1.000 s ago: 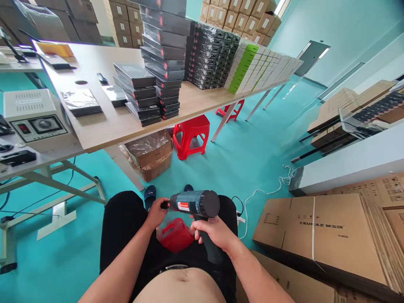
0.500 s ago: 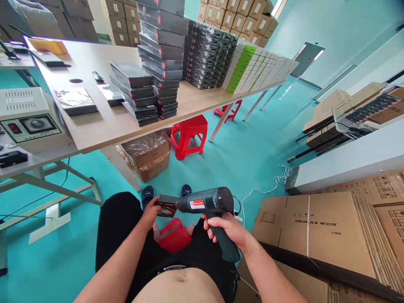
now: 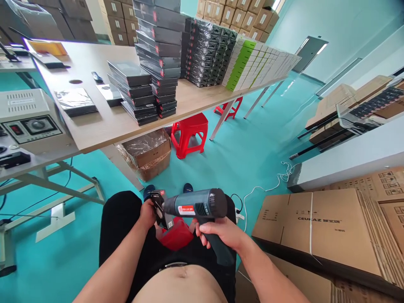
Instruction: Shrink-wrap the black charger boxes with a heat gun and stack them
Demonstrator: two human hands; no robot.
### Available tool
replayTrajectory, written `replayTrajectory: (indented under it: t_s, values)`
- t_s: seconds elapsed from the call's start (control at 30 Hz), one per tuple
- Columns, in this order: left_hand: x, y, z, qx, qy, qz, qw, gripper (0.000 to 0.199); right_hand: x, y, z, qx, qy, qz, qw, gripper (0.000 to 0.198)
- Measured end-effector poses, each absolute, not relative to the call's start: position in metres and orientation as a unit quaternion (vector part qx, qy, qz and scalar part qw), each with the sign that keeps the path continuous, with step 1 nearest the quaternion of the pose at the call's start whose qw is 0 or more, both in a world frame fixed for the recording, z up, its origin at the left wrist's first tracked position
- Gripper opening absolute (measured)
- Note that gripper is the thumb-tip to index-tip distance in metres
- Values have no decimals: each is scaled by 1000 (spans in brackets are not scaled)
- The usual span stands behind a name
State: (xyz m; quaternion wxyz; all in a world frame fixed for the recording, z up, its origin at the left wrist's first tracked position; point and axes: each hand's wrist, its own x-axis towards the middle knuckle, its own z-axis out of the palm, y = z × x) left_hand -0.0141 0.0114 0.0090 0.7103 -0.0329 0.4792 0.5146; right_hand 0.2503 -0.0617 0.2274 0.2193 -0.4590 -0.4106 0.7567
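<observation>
My right hand [image 3: 217, 231] is wrapped round the handle of a dark heat gun [image 3: 197, 203] with an orange-and-white label. Its nozzle points left, close to a small black box [image 3: 161, 210]. That box is gripped at its left side by my left hand [image 3: 147, 213], tilted so a face with a small white label shows. Whether the nozzle touches the box I cannot tell. Both hands are above my lap, and a red stool [image 3: 175, 235] shows between my legs.
Ahead stands a wooden table [image 3: 104, 136] with stacked black boxes [image 3: 160, 54] and rows of white boxes [image 3: 268, 63]. Cardboard cartons [image 3: 318, 227] stand close on my right. A red stool [image 3: 191, 130] and an open carton [image 3: 151, 155] are under the table. A white cable [image 3: 261, 188] crosses the floor.
My left hand has turned the black box from lying nearly level to a steep tilt. The heat gun has shifted slightly left, still in my right hand.
</observation>
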Motion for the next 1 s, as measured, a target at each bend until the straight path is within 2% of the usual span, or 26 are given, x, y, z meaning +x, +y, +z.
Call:
replayTrajectory:
  t_s: [0.17, 0.27, 0.37, 0.5, 0.6, 0.67, 0.73, 0.8, 0.87, 0.93, 1.0]
  values:
    - [-18, 10, 21, -53, 433, 536, 723, 23, 268, -79, 228, -414, -463, 777, 103, 19]
    - [-20, 9, 28, -43, 410, 515, 752, 36, 285, -87, 222, -431, -452, 778, 70, 22]
    - [-20, 5, 40, -21, 313, 465, 828, 57, 293, -82, 209, -481, -411, 766, 113, 35]
    - [-18, -3, 53, 0, 212, 426, 880, 73, 275, -54, 194, -546, -377, 711, 231, 33]
    - [-20, -4, 53, -5, 240, 397, 886, 65, 249, -32, 196, -526, -357, 711, 300, 33]
    - [-23, -4, 49, -12, 284, 405, 869, 53, 237, -24, 206, -487, -375, 735, 285, 33]
    - [-26, -3, 45, -17, 326, 422, 845, 46, 233, -22, 220, -441, -434, 761, 197, 29]
    - [-27, -2, 43, -15, 340, 439, 832, 44, 235, -24, 232, -389, -501, 770, 73, 20]
    - [-27, -2, 43, -10, 331, 446, 831, 44, 238, -25, 239, -358, -536, 765, 4, 16]
    - [-25, -3, 44, -13, 333, 444, 832, 44, 238, -22, 238, -382, -521, 762, 44, 20]
    - [-24, -3, 47, -17, 328, 433, 839, 46, 235, -15, 231, -443, -471, 747, 152, 30]
